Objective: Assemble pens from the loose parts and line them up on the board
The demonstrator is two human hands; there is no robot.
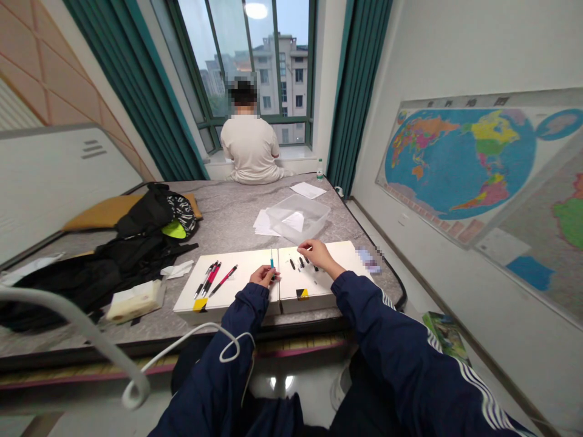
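Two white boards (228,285) lie side by side on a grey stone-patterned surface (218,212). My left hand (263,277) grips a thin teal pen (272,261) that stands upright above the seam between the boards. My right hand (319,255) hangs over the right board, its fingertips close to several small black pen parts (300,263). I cannot tell whether those fingers pinch anything. Several red and black pens (210,279) lie on the left board. Yellow-and-black tape marks (302,294) sit on the front edges of the boards.
A transparent plastic box (298,218) stands beyond the boards among loose papers (263,223). Black bags (113,261) and a tissue pack (135,301) lie to the left. A seated person (249,145) faces the window at the far end. A white cable (200,340) loops near my left arm.
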